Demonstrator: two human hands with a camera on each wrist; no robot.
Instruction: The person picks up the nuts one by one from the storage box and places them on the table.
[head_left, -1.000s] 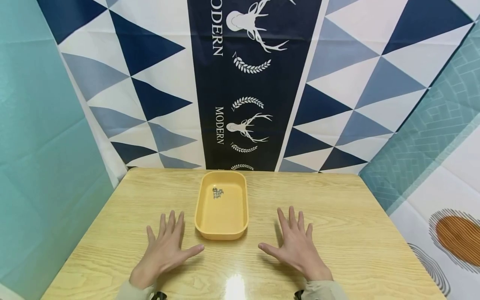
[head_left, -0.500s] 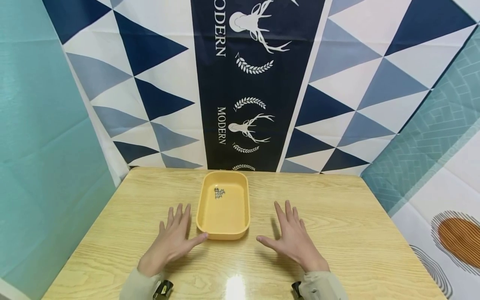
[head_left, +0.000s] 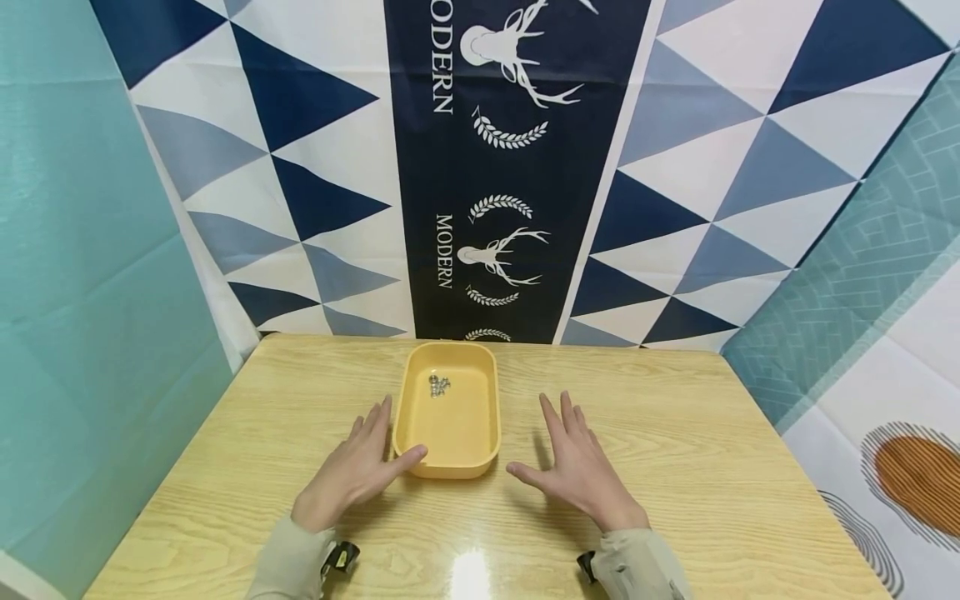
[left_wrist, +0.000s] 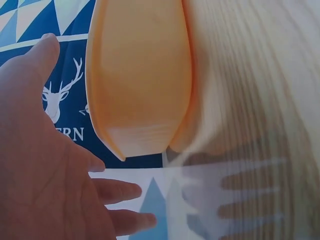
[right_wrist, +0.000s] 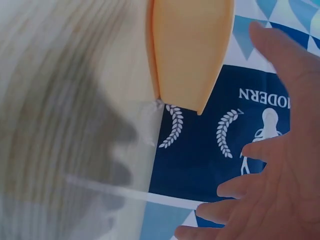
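A yellow rectangular tray with rounded corners stands toward the back of the wooden table. Inside it, near the far left, lies a small cluster of shiny metal pieces, too small to make out in kind. My left hand hovers at the tray's near left corner, fingers spread, its thumb overlapping the near rim in the head view. My right hand is held over the table to the right of the tray, apart from it, fingers extended. Both hands hold nothing. In the wrist views the tray's outer wall shows beside each hand.
The wooden table ends at a back edge against a patterned cloth with deer heads. A teal sheet hangs on the left, and another patterned cloth covers the right side. A dark band sits at the left wrist.
Both hands have moved forward and inward toward the tray, the left one now right at its near left corner. The tray and the metal pieces have stayed in place.
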